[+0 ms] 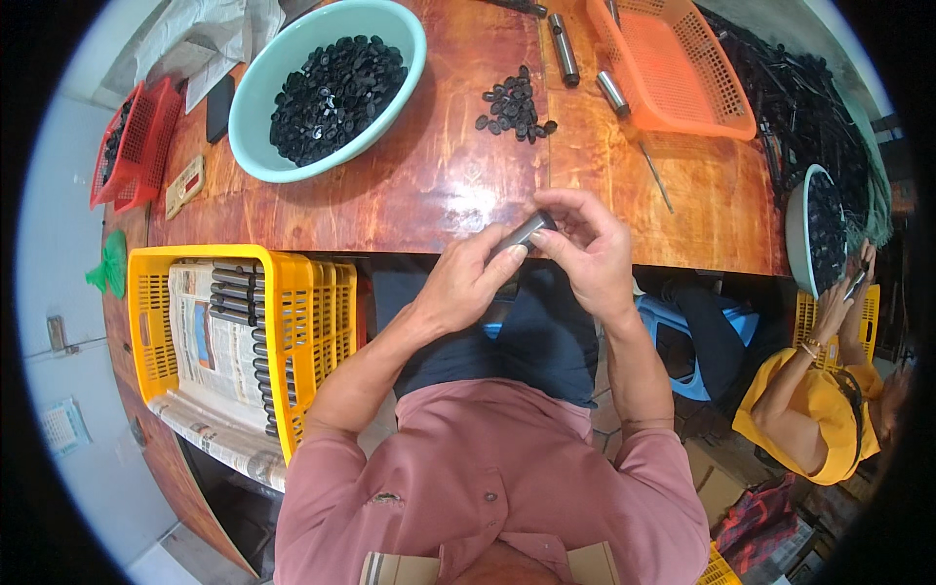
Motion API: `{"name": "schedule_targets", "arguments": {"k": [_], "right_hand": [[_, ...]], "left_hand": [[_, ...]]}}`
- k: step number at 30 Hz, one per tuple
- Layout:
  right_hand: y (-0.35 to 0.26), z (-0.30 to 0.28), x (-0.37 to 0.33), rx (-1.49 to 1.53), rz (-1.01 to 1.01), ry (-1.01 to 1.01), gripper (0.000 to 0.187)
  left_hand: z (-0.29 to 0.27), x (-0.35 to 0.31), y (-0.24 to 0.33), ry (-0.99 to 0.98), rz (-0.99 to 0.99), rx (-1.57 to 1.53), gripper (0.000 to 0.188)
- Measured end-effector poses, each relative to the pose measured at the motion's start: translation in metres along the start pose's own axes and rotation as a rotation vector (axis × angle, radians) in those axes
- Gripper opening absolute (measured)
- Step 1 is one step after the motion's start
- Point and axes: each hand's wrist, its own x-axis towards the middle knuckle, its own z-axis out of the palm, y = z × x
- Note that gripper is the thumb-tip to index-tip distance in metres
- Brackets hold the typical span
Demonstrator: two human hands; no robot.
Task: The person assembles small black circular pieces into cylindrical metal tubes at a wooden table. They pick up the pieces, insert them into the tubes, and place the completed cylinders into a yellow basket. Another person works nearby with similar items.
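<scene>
Over the table's near edge, my left hand (460,278) is closed round a short dark cylinder (525,233), its thumb along the side. My right hand (591,252) grips the far end of the same cylinder between thumb and curled fingers. Whether a small part sits in those fingertips is hidden. Beyond my hands lies a loose pile of small black oval pieces (513,104). Many more such black pieces (336,102) fill a pale green basin (252,154) at the back left. Two similar dark cylinders with metallic ends, one (564,51) farther off and one (613,95) nearer, lie right of the pile.
An orange basket (726,112) stands back right, near a thin metal rod (657,179). At left, a yellow crate (278,322) holds newspaper and dark cylinders (234,292). A red basket (146,146) sits far left. A person in yellow (804,409) works at right beside another basin (801,244).
</scene>
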Motion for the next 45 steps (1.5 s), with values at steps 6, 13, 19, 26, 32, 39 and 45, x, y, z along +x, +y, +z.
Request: {"name": "schedule_targets", "arguments": {"k": [6, 13, 19, 26, 32, 39, 45], "right_hand": [[0.005, -0.007, -0.006, 0.024, -0.022, 0.000, 0.037], [0.000, -0.026, 0.005, 0.045, -0.100, 0.006, 0.039], [-0.006, -0.046, 0.029, -0.369, -0.054, -0.051, 0.025], [0.010, -0.063, 0.072, -0.704, -0.010, -0.107, 0.029], [0.020, -0.062, 0.077, -0.683, -0.046, -0.098, 0.026], [0.037, -0.064, 0.067, -0.587, -0.092, -0.027, 0.026], [0.034, -0.061, 0.067, -0.534, -0.056, -0.032, 0.019]], "left_hand": [[0.003, 0.000, 0.004, 0.020, 0.120, 0.086, 0.034], [-0.005, 0.012, 0.020, -0.130, 0.122, 0.084, 0.030], [-0.015, 0.039, 0.007, 0.008, 0.492, 0.659, 0.032], [-0.025, 0.084, -0.016, 0.132, 0.726, 1.145, 0.033], [-0.024, 0.088, -0.025, 0.216, 0.731, 1.023, 0.042], [-0.016, 0.080, -0.023, 0.224, 0.576, 0.848, 0.039], [-0.015, 0.079, -0.026, 0.217, 0.586, 0.876, 0.036]]}}
